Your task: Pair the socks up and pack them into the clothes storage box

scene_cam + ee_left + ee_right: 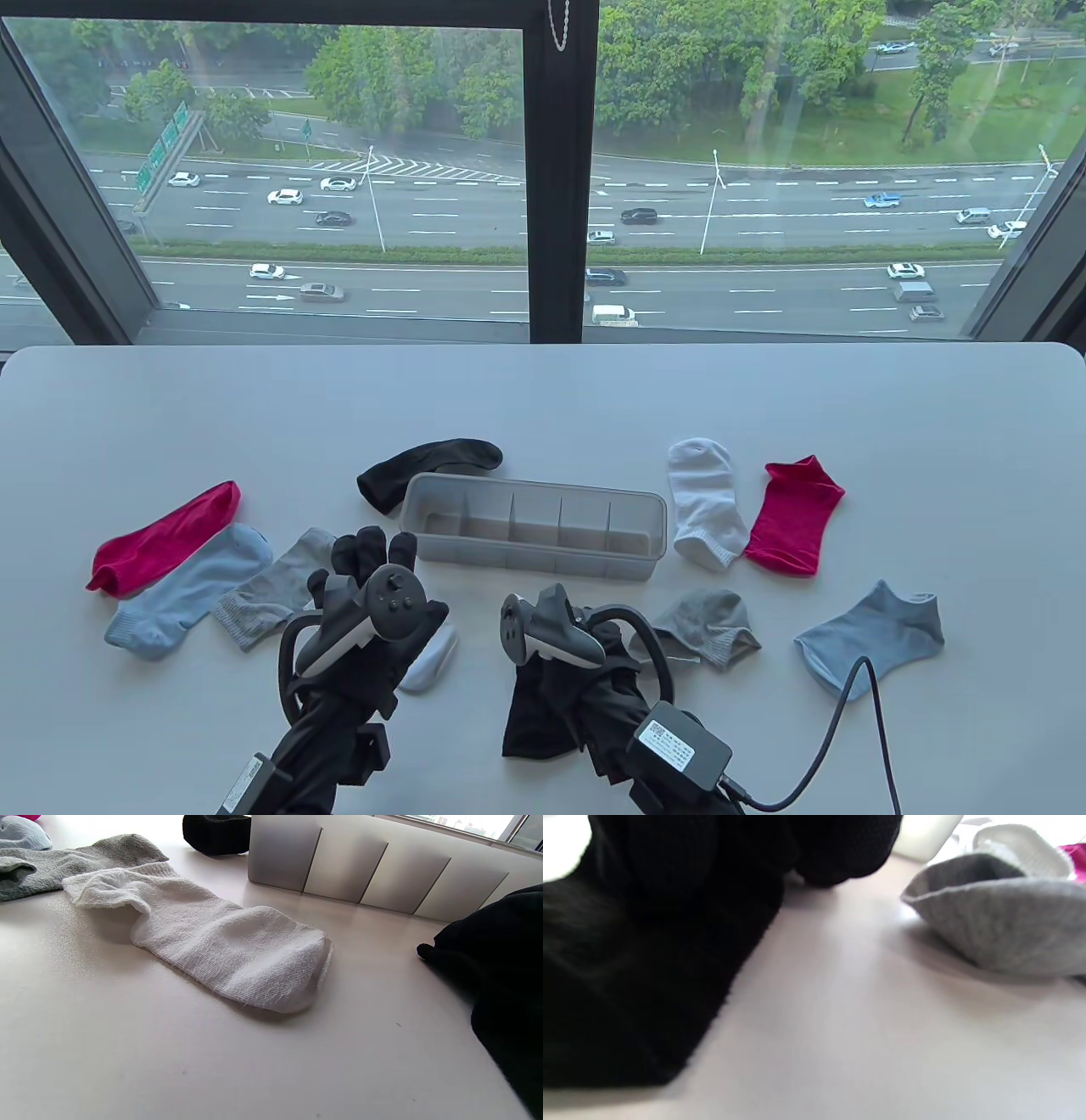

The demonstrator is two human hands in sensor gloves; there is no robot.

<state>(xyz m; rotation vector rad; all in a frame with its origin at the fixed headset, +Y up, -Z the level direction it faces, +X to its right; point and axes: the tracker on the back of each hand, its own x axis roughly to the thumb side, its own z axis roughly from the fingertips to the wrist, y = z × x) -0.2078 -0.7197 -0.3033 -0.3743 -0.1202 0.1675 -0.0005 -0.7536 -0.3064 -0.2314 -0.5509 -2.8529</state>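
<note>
Evidently nothing is packed: the storage box (533, 528) sits bare at 12 o'clock, socks unpaired around it, left hand (366, 586) spread, right hand (567, 645) apparently gripping a black sock (543, 713).

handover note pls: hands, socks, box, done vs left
Left hand: open, above the near white sock, not holding it.
Right hand: on the near black sock; grip can't be told.
Storage box: mid-table, empty.
Other socks lie loose on the table: far black sock behind the box, the rest on both sides.
Done: nothing paired or packed.
Left: everything.
</note>
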